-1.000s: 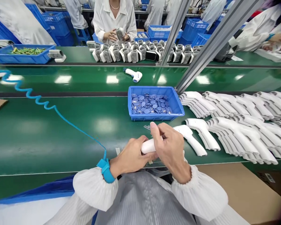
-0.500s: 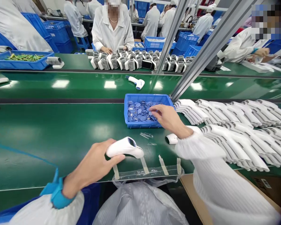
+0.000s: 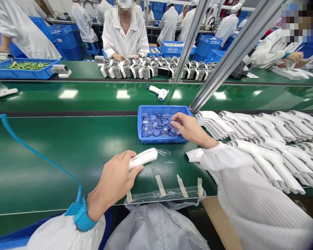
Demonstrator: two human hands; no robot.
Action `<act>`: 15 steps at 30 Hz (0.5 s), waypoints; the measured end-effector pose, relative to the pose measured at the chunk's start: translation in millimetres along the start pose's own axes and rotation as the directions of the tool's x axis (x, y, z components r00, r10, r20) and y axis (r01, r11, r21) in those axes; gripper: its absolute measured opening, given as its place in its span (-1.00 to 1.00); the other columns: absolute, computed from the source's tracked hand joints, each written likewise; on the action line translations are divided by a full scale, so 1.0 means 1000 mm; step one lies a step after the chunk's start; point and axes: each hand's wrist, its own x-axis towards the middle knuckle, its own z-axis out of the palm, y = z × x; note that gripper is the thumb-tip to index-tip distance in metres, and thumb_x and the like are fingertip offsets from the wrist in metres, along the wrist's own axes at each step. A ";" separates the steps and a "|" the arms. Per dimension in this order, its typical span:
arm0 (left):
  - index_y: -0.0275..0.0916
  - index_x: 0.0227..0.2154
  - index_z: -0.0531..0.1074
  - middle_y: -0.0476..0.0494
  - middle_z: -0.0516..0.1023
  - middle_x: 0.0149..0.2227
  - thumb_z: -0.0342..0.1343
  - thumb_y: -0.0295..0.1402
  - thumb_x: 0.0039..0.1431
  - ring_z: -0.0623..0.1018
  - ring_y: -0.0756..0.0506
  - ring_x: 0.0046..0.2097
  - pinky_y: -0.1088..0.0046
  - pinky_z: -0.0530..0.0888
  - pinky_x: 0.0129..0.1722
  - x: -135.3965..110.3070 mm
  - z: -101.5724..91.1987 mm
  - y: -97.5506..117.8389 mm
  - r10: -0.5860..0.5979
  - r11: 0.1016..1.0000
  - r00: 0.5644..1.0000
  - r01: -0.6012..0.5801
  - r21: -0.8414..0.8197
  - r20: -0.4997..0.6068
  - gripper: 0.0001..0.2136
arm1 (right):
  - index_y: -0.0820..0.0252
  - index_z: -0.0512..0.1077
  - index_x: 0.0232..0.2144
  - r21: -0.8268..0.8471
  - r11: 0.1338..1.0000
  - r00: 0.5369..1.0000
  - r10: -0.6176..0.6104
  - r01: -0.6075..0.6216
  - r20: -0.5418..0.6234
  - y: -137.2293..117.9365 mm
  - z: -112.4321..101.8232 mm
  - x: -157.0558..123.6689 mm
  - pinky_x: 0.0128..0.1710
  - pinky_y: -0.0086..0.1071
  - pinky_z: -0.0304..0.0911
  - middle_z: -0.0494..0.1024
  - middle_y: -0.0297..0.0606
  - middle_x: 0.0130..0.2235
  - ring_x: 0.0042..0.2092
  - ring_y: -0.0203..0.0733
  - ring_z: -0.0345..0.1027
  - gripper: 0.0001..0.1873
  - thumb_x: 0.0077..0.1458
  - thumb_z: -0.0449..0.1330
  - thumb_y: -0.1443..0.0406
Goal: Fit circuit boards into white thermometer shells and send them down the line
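White thermometer body (image 3: 143, 158) held tilted; blue parts (image 3: 158, 125) heaped in tray (image 3: 161, 140).

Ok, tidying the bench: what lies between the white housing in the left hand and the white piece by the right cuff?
The head view shows small clear plastic pieces on the green belt there, between the white housing and the white piece.

left hand (image 3: 116, 180): likely thermometer housing (image 3: 143, 158) | right hand (image 3: 190, 129): over blue tray (image 3: 161, 140)
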 end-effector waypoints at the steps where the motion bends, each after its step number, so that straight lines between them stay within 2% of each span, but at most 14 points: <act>1: -0.23 -0.08 0.37 -0.12 0.55 -0.19 0.10 -0.23 0.29 0.51 -0.17 -0.22 0.30 0.38 -0.27 -0.001 -0.002 -0.001 -0.046 0.993 0.999 0.046 -0.106 0.006 -0.77 | 0.21 0.47 -0.09 0.114 0.993 1.000 0.007 -0.006 -0.002 -0.007 -0.001 -0.012 -0.23 -0.35 0.40 0.60 -0.22 -0.21 -0.27 -0.23 0.50 -0.76 0.27 0.11 0.25; 4: -0.21 -0.18 0.36 -0.04 0.50 -0.30 0.06 -0.12 0.31 0.45 -0.09 -0.32 0.39 0.36 -0.34 -0.002 -0.006 0.004 -0.053 0.931 0.995 0.078 -0.357 0.079 -0.75 | 0.15 0.52 -0.08 0.487 0.872 0.998 0.019 -0.045 0.058 -0.034 0.002 -0.052 -0.22 -0.31 0.45 0.59 -0.27 -0.25 -0.29 -0.24 0.49 -0.70 0.21 0.19 0.14; 6: -0.21 -0.23 0.35 -0.01 0.47 -0.35 0.02 -0.09 0.33 0.42 -0.06 -0.35 0.42 0.34 -0.36 -0.002 -0.003 0.013 -0.012 0.903 0.994 0.058 -0.427 0.110 -0.74 | 0.12 0.56 -0.10 0.604 0.793 0.994 0.010 -0.072 0.105 -0.051 0.008 -0.077 -0.23 -0.30 0.46 0.58 -0.28 -0.25 -0.31 -0.26 0.46 -0.70 0.19 0.22 0.12; 10: -0.20 -0.16 0.35 -0.05 0.51 -0.29 0.03 -0.15 0.34 0.47 -0.09 -0.28 0.41 0.31 -0.35 0.001 0.006 0.028 0.026 0.910 0.997 0.005 -0.414 0.070 -0.78 | 0.08 0.58 -0.09 0.658 0.750 0.991 -0.029 -0.065 0.131 -0.070 0.018 -0.106 -0.25 -0.33 0.44 0.59 -0.27 -0.15 -0.31 -0.30 0.43 -0.73 0.25 0.17 0.16; 13: -0.18 -0.14 0.35 -0.07 0.52 -0.25 0.02 -0.17 0.35 0.48 -0.12 -0.24 0.38 0.31 -0.32 0.002 0.010 0.032 0.055 0.924 0.998 -0.039 -0.380 0.032 -0.80 | 0.04 0.57 -0.05 0.622 0.782 0.994 -0.043 -0.032 0.104 -0.075 0.020 -0.113 -0.22 -0.33 0.45 0.64 -0.32 -0.15 -0.25 -0.27 0.48 -0.72 0.30 0.11 0.20; 15: -0.18 -0.13 0.34 -0.08 0.52 -0.24 0.00 -0.18 0.37 0.47 -0.14 -0.24 0.36 0.31 -0.30 0.003 0.009 0.033 0.077 0.945 0.997 -0.066 -0.320 0.024 -0.81 | 0.02 0.55 0.00 0.551 0.834 0.995 -0.077 0.032 0.058 -0.076 0.021 -0.114 -0.09 -0.27 0.45 0.65 -0.33 -0.08 -0.12 -0.22 0.52 -0.70 0.32 0.09 0.24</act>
